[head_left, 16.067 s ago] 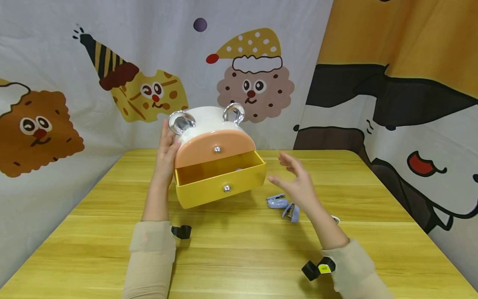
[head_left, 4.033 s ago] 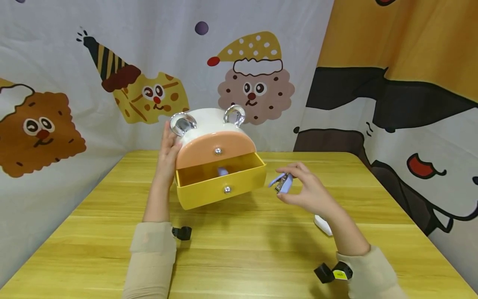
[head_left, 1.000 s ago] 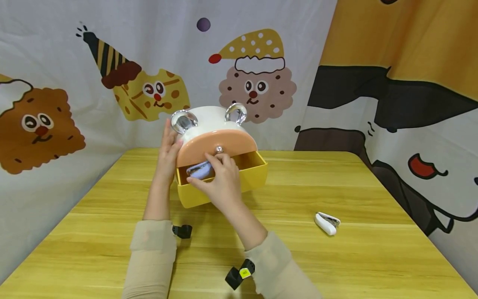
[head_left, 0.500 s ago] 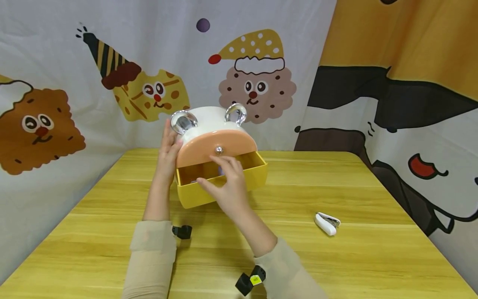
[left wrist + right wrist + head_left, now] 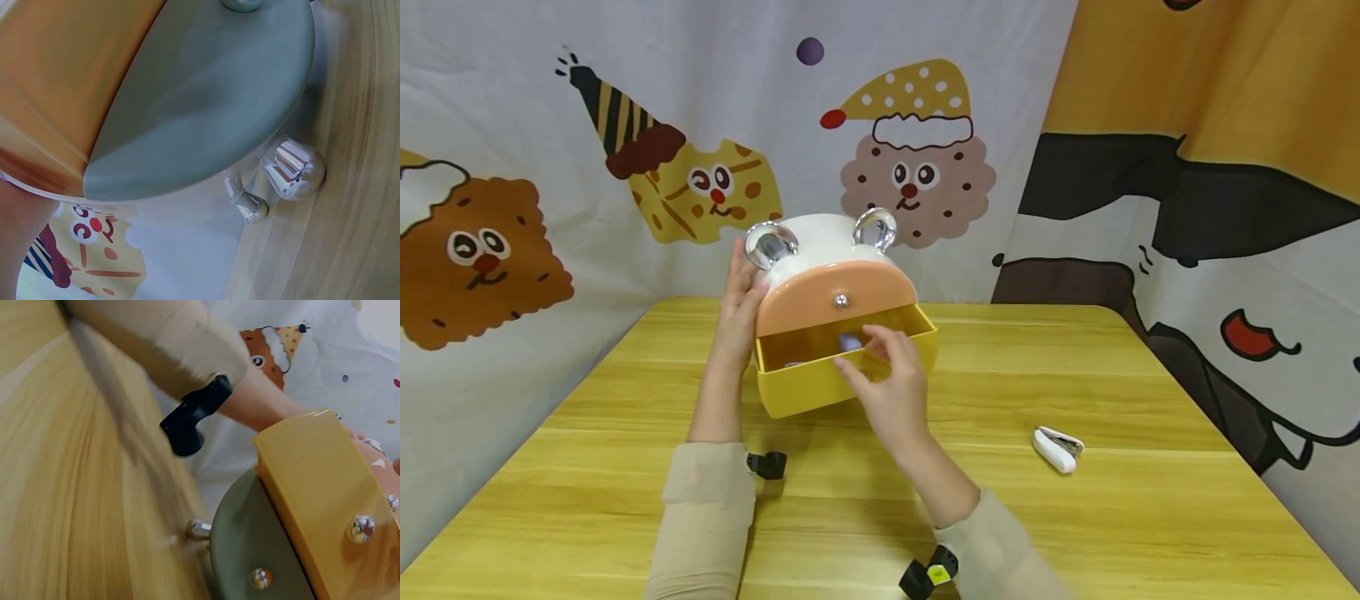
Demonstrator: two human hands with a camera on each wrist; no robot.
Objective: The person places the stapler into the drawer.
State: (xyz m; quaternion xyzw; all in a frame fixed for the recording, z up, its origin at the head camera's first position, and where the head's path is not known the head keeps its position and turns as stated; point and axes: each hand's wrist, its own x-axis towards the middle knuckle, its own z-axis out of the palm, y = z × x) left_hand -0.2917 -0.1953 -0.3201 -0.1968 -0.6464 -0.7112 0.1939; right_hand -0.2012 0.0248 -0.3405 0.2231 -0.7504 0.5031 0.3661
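Note:
A small white drawer box with silver ears stands on the table. Its yellow drawer is pulled out below a closed peach drawer. My left hand rests along the box's left side, thumb at the front edge. Inside the yellow drawer shows part of a lilac stapler, and a sliver of another lilac thing peeks over the front wall. My right hand is at the drawer's front rim, thumb and fingers apart, nothing between them. A white mini stapler lies to the right.
The right wrist view shows a grey-green bottom drawer beneath the yellow one, and a silver foot. In the left wrist view, silver feet meet the wooden table. A printed curtain hangs behind.
Two lilac staplers lay on the table earlier; the right hand has carried one into the drawer and let go. That hand has drawn back rightward. The left hand has stayed put.

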